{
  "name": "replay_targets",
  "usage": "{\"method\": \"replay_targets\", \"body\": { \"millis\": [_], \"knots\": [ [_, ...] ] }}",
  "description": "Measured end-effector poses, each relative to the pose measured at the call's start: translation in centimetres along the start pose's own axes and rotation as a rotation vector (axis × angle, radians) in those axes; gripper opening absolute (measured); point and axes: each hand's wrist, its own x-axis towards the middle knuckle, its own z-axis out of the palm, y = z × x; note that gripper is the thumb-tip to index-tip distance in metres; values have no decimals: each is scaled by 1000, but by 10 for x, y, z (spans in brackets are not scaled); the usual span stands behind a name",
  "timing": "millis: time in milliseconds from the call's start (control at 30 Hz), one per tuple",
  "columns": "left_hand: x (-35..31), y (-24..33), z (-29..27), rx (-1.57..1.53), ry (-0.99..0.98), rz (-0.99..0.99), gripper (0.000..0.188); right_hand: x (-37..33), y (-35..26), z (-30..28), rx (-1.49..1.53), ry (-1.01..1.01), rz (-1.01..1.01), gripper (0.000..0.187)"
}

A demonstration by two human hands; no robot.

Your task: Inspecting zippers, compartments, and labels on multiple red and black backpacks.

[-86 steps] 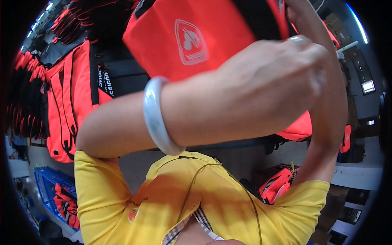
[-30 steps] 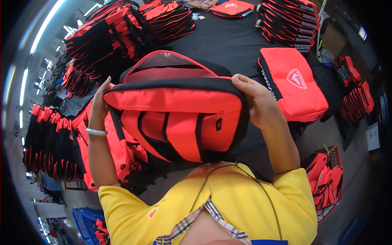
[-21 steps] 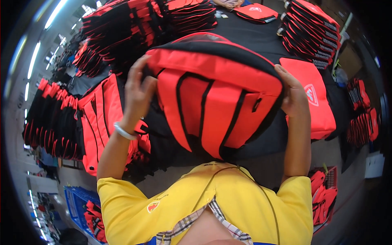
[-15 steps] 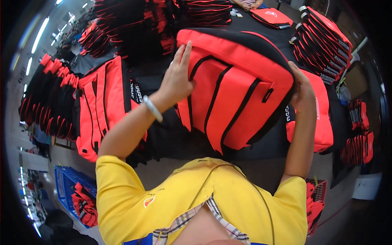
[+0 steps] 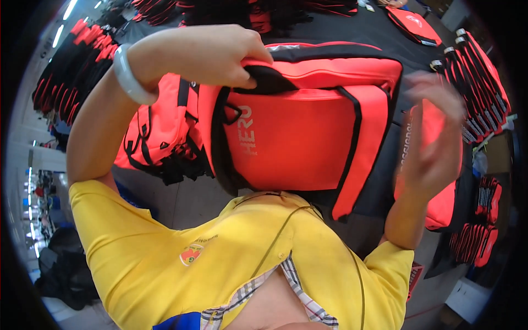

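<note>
A large red backpack [image 5: 297, 143] with black trim and pale lettering stands in front of me, touching the table. My left hand [image 5: 220, 58] is closed on its upper left edge, thumb by a black piece of fabric, fingertips partly hidden. A red strap with a black edge [image 5: 364, 143] runs down the bag's right side. To the right, apart from this backpack, my right hand [image 5: 434, 137] is smeared by motion in front of a flat red bag [image 5: 440, 201], and its fingers cannot be read.
Another red backpack [image 5: 154, 126] with black straps lies at the left. Stacks of folded red and black bags stand at the far left [image 5: 74, 71], along the back and at the right [image 5: 484, 88]. A single flat red bag [image 5: 415, 25] lies on the black table at the back right.
The backpack has turned, so its lettered face and strap show. My left hand has shifted onto its upper left edge, and my right hand has come off its right side.
</note>
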Motion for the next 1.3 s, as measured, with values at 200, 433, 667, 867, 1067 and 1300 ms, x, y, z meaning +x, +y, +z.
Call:
{"method": "replay_targets", "body": {
  "millis": [200, 433, 667, 867, 1067, 1300],
  "knots": [
    [9, -15, 1, -323, -243, -37, 37, -50, -41, 63, -8, -425, -52, 39],
    [11, -41, 49, -671, -382, -264, 45, -69, -33, 83, -48, -476, -70, 21],
    [26, -62, 78, -916, -494, -16, 49, -92, -37, 77, 33, -518, -49, 13],
    [42, -78, 98, -875, -701, -68, 61, -128, -43, 66, 212, -698, 87, 19],
    [39, -88, 111, -882, -647, -196, 56, -134, -47, 62, 252, -711, 240, 29],
    [43, -101, 119, -824, -733, -194, 40, -134, -52, 80, 249, -701, 200, 34]
  ]
}}
